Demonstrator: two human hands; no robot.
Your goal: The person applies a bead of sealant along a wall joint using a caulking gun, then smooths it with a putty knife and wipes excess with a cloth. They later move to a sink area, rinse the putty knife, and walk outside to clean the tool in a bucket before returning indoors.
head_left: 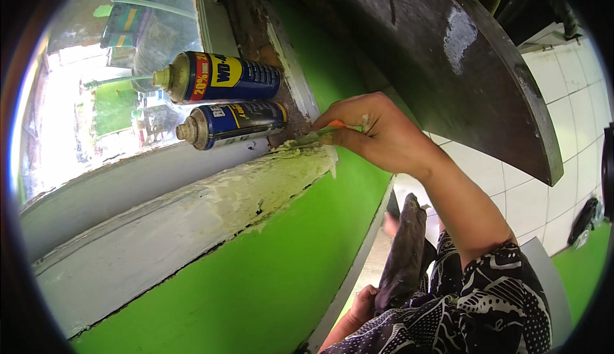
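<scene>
My right hand (377,130) pinches a putty knife (336,124) with some orange on its handle. The blade lies at the end of a window sill (134,239), where pale yellowish putty (281,172) is smeared over the white paint. Low in the view, my left hand (364,304) is closed beside a long dark, wrinkled thing (403,258). What its fingers hold is partly hidden. Just left of my right hand, two blue spray cans (256,79) stand on the sill by the window corner, the nearer one being a smaller-looking blue can (246,122).
A bright glass window (96,98) fills the upper left. Below the sill runs a green wall (256,277) with a dark crack along the joint. A dark curved board (460,53) juts overhead at right, above white floor tiles (575,117).
</scene>
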